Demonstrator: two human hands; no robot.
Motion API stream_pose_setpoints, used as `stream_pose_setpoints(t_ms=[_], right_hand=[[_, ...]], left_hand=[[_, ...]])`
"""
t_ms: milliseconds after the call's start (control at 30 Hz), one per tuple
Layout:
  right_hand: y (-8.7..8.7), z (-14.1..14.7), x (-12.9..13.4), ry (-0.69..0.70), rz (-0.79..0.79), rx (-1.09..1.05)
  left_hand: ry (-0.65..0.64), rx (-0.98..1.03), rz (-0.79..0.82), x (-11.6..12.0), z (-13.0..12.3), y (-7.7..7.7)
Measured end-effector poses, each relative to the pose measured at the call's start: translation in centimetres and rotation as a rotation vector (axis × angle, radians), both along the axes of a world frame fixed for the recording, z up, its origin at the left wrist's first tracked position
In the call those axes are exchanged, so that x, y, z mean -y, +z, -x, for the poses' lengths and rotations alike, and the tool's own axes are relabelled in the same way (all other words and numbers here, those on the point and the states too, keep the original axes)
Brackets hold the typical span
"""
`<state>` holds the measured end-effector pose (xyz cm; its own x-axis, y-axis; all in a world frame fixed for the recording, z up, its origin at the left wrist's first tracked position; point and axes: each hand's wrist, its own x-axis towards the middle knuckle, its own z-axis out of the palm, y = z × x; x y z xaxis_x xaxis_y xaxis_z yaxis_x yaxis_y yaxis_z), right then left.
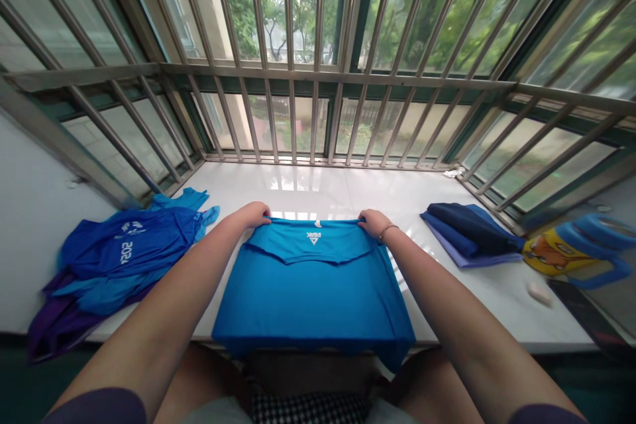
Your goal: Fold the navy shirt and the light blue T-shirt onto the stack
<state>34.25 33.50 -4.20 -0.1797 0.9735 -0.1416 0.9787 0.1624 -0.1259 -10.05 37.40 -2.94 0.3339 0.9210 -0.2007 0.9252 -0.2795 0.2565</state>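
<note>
A blue T-shirt point(308, 301) lies spread on the white sill in front of me, its lower end hanging over the near edge. Its far end is turned back toward me as a flap, with a small white logo showing upside down. My left hand point(256, 214) pinches the far left corner of the shirt. At the far right corner, my right hand point(375, 222) grips the fabric between thumb and fingers; a thin bracelet is on that wrist. Between the hands the far edge runs nearly straight.
On the left lies a loose heap of blue and purple clothes point(149, 245). Folded dark blue and lilac clothes point(470, 232) are stacked at right, beside a yellow and blue jug point(571, 248), a small pale object point(539, 293) and a dark phone-like slab point(591, 318). Metal bars point(338, 76) line the window.
</note>
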Motion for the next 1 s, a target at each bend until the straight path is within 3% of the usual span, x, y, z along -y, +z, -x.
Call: stream_pose_setpoints(t_ms=[167, 267, 333, 433, 533, 667, 800, 1000], right_hand=[[3.1, -0.8, 1.1, -0.011, -0.178, -0.072], [4.9, -1.7, 4.7, 0.061, -0.372, -0.218], [5.2, -2.2, 8.8, 0.150, -0.523, -0.352], [3.3, -2.5, 16.7, 0.235, -0.575, -0.399], [-0.8, -2.6, 23.9, 0.278, -0.530, -0.359], [-5.8, -2.8, 28.7, 0.311, -0.493, -0.315], [-7.0, -2.7, 29.3, 0.245, -0.474, -0.290], [-7.7, -2.8, 28.6, 0.163, -0.412, -0.337]], left_hand=[[0.056, 0.069, -0.184, 1.6, 0.6, 2.9], [0.042, 0.179, -0.346, 5.5, 1.7, 4.3], [-0.005, 0.270, -0.465, 9.5, 2.6, 4.3], [-0.098, 0.327, -0.517, 17.1, 4.1, 2.2], [-0.136, 0.313, -0.466, 24.4, 5.1, -1.9], [-0.102, 0.258, -0.357, 30.8, 5.5, -6.9], [-0.045, 0.236, -0.334, 32.9, 5.3, -8.3], [0.024, 0.210, -0.347, 32.6, 4.3, -9.0]])
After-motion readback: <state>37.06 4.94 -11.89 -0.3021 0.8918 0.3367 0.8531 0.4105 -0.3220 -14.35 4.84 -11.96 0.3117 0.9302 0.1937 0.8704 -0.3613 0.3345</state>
